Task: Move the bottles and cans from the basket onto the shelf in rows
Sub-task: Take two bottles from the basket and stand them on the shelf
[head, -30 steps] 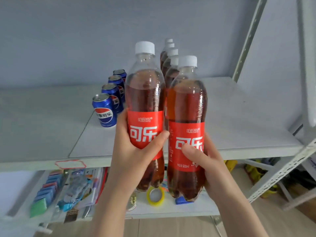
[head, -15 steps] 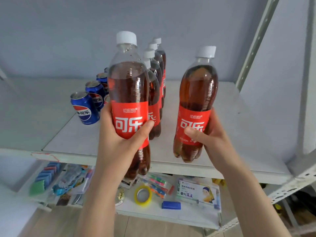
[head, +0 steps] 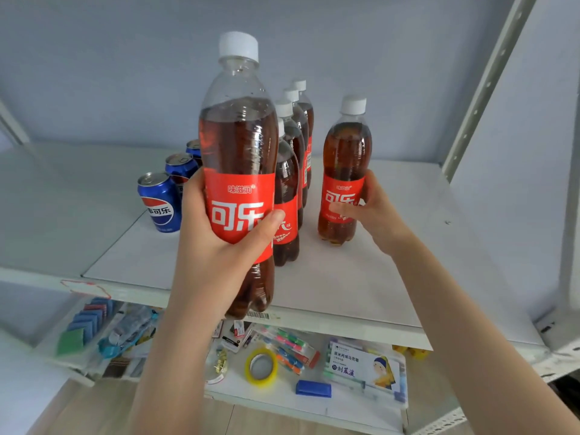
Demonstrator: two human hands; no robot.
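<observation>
We see clear, glossy plastic bottles (head: 238,146), shiny metal cans (head: 158,202) at nine o'clock, and a smooth, matt white shelf (head: 361,277).

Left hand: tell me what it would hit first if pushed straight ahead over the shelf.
Probably the row's front bottle, just behind the held bottle in the left hand. The gap between them is hard to judge.

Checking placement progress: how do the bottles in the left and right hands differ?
The left bottle, gripped by the left hand, hangs at the shelf front edge, near the camera; the right bottle, gripped by the right hand, is farther back, right of the bottle row. The left bottle looks upright; the right bottle leans right. Both have white caps, red labels and dark cola.
</observation>
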